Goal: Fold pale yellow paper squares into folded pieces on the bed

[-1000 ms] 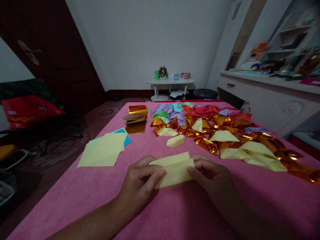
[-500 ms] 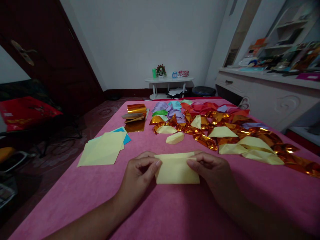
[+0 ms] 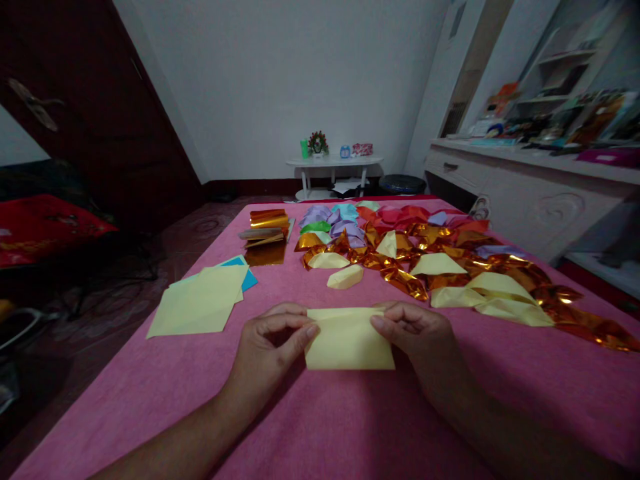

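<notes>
A pale yellow sheet of paper (image 3: 350, 347), folded into a rectangle, is held between my two hands just over the pink cloth. My left hand (image 3: 273, 350) pinches its upper left corner, thumb in front and fingers behind. At the upper right corner, my right hand (image 3: 420, 337) grips the paper the same way. Beyond it lies a small folded yellow paper piece (image 3: 345, 277). To the left rests a stack of flat yellow sheets (image 3: 197, 301) with a blue sheet (image 3: 245, 275) showing from beneath.
Folded gold foil pieces (image 3: 405, 283) and coloured paper pieces (image 3: 400, 215) spread across the far and right side of the pink-covered table (image 3: 290, 427). Gold foil sheets (image 3: 265, 253) lie at the far left. A white dresser (image 3: 500, 173) stands at right, a small white table (image 3: 335, 161) behind.
The view has shifted slightly, so the scene sits a little further left. Both hands keep the same hold on the folded yellow paper.
</notes>
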`<state>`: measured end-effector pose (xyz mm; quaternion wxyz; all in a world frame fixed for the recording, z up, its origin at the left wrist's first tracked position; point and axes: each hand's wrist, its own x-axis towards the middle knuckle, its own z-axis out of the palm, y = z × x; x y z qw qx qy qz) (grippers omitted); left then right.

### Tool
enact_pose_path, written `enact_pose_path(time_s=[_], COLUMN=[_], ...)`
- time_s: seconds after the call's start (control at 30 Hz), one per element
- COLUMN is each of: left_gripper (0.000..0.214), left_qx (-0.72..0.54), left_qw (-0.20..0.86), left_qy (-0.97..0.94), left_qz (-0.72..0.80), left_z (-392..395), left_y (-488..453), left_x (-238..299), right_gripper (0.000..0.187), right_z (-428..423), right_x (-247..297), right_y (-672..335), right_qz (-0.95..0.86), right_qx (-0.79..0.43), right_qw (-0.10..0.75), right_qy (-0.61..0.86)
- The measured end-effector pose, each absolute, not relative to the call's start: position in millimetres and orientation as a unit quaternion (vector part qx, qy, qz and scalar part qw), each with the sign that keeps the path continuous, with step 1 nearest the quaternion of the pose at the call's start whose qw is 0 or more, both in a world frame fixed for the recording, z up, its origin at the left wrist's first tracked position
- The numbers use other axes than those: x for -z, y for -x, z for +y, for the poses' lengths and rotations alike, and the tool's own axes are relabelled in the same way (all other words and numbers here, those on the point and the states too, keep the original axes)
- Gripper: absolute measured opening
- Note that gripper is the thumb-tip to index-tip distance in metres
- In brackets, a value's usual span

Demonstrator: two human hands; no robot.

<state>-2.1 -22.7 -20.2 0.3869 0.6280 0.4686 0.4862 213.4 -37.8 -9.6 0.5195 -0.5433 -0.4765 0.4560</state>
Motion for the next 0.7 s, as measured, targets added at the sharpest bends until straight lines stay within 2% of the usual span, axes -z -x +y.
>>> enact_pose_path(time_s=[0.17,0.4,0.7], left_gripper=[0.011,0.012,0.013], left_qx=[-0.476,-0.477,-0.469], left_qw=[0.403,0.414,0.384], left_qy=[-0.636,-0.631,-0.655], left_qz=[0.455,0.451,0.451], left_z=[-23.3,-22.7,-25.7], left_y=[1.6,1.1,2.0], left_x=[18.0,18.5,16.1], right_gripper=[0.028,0.027,0.029], right_z=[-37.9,-36.3,-36.1], right_x=[7.6,7.8,11.3], right_y=[-212.6,-213.2,-212.9], right_qz=[-0.467,-0.47,-0.413], right_qx=[-0.469,-0.423,-0.446], right_qw=[0.509,0.543,0.572], right_qy=[0.55,0.552,0.551])
